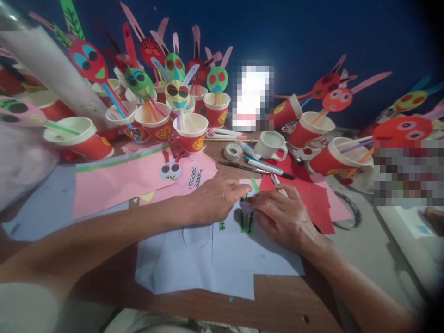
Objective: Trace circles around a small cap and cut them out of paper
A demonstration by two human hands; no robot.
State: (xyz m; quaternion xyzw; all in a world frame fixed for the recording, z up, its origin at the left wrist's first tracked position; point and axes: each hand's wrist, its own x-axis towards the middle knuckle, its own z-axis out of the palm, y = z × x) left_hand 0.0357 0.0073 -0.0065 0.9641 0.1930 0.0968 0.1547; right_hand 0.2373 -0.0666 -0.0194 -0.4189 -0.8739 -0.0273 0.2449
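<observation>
My left hand (pixel 215 201) and my right hand (pixel 282 215) meet over blue paper (pixel 232 256), fingers bent and closed. Their fingertips come together at a small green paper piece (pixel 244 197) with dark marks, mostly covered by the fingers. Just below lie two green paper strips (pixel 246 222) with black leaf-like drawing, and a smaller green scrap (pixel 222 225) is to their left. A green strip (pixel 255 185) shows beyond the fingertips. Left of my hands, a pale paper face (pixel 170 171) with dark eyes and red feelers rests on pink paper (pixel 118 182).
Red paper cups (pixel 191 134) holding paper-faced sticks line the back. Behind my hands are a tape roll (pixel 232 151), a white mug (pixel 271 145), and several pens (pixel 267 167). Red paper (pixel 312 203) lies to the right. A glowing blurred screen (pixel 253 97) stands at the wall.
</observation>
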